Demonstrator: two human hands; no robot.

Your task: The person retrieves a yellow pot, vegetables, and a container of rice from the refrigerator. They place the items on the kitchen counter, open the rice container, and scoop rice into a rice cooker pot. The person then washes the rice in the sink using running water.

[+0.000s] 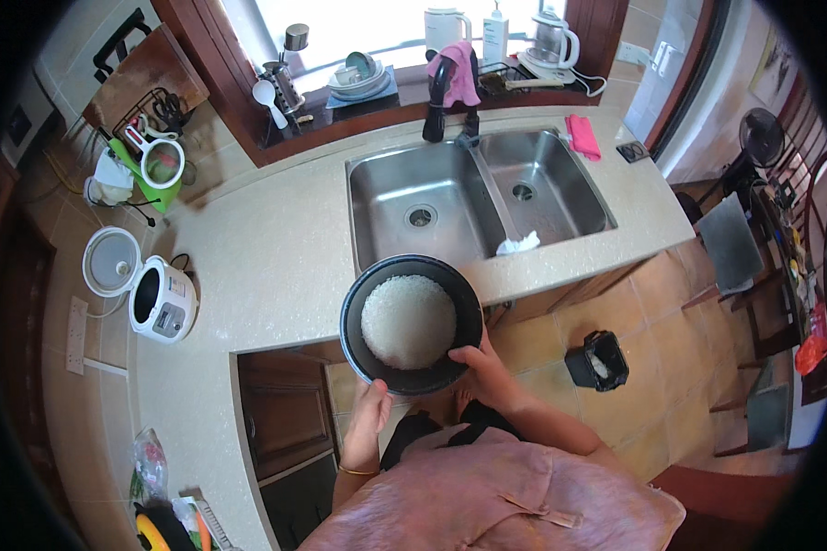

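Observation:
A dark, round rice cooker inner pot point(353, 324) is held in front of my body, close to the counter's front edge. White rice point(409, 320) covers its bottom. My left hand point(371, 413) grips the near left part of the rim, thumb on top. On the near right side, my right hand point(486, 368) holds the rim with its thumb over the inside edge. Beyond the pot lies the double stainless steel sink point(393, 186). At the left, a white rice cooker point(169, 303) stands on the counter with its lid raised.
A black faucet point(437, 96) draped with a pink cloth rises behind the sink. White crumpled paper or cloth point(519, 243) lies on its front edge. A pink cloth point(583, 136) lies at the right. A black waste bin point(582, 365) stands on the tiled floor. Vegetables point(203, 530) lie at lower left.

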